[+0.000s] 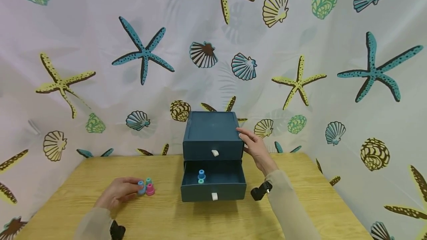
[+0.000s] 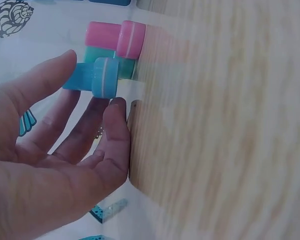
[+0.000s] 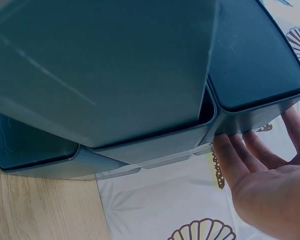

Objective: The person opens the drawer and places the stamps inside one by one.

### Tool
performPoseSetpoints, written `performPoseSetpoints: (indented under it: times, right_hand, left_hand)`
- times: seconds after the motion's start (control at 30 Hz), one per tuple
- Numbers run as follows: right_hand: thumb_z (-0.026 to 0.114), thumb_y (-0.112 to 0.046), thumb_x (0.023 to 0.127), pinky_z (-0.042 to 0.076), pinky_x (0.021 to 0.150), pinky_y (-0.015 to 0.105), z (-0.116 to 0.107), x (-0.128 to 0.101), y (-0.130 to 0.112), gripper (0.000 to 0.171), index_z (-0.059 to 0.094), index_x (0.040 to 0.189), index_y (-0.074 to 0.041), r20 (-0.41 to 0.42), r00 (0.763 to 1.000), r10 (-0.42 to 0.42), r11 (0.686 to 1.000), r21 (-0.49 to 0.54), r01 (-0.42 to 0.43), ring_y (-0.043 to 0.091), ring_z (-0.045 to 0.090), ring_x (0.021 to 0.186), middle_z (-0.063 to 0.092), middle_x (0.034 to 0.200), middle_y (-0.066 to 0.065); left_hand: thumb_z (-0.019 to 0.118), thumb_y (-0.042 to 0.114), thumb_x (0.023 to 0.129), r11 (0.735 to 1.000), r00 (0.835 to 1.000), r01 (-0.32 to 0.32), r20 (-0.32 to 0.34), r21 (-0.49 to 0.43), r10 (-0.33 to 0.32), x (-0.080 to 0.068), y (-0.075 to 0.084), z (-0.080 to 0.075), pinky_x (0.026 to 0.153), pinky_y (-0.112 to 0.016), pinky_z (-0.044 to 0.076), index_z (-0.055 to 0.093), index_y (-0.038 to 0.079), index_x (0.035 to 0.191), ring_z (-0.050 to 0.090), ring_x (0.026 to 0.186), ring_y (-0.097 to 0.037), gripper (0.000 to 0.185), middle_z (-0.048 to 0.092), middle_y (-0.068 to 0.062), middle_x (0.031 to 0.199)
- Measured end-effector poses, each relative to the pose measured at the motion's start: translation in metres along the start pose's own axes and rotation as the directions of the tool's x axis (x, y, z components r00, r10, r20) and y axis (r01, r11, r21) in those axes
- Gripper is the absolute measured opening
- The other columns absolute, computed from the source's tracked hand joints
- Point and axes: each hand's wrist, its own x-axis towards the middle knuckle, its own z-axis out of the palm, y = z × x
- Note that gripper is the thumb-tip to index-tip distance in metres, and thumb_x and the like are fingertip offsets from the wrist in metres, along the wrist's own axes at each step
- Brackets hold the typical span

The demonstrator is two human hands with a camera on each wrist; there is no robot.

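Left hand [image 1: 121,191] pinches blue peg [image 1: 141,188] between thumb and fingers, at left on wooden table [image 1: 160,217]; pink peg [image 1: 150,190] and green peg [image 1: 148,180] just beside it; right hand [image 1: 257,150], fingers extended, rests against right side of drawer unit [image 1: 212,126]; lower drawer [image 1: 197,193] pulled out, second blue peg [image 1: 201,174] and teal peg [image 1: 201,181] inside.

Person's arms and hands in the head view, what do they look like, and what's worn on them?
The left hand and right hand wear no gloves. The left sleeve and right sleeve are plain beige and long. A small black device sits at each wrist, left device and right device; any markings are too small to read.
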Motion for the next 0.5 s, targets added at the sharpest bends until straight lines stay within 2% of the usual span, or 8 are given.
performPoseSetpoints:
  times: [0.27,0.5]
  right_hand:
    - [0.053,-0.03,0.102,0.031,0.115,0.055,-0.001,0.0,-0.001,0.039,0.056,0.14,-0.02,-0.002,1.0,0.005,1.0,-0.004,-0.005,0.03,0.032,0.146,0.037,0.156,0.005]
    - [0.053,-0.03,0.103,0.03,0.115,0.056,-0.001,0.0,0.0,0.039,0.056,0.14,-0.02,-0.005,1.0,-0.006,1.0,-0.011,0.005,0.03,0.031,0.146,0.037,0.156,0.005]
  left_hand:
    - [0.078,0.019,0.085,1.0,0.996,0.003,-0.092,-0.006,-0.003,-0.003,0.007,0.0,0.083,-0.034,0.057,0.059,-0.004,0.128,0.064,0.086,-0.009,0.052,0.068,0.007,0.097]
    - [0.072,0.025,0.091,0.998,0.995,-0.057,-0.082,-0.03,0.054,-0.01,0.014,0.002,0.091,-0.038,0.056,0.053,-0.001,0.136,0.065,0.089,-0.007,0.056,0.069,0.011,0.099]
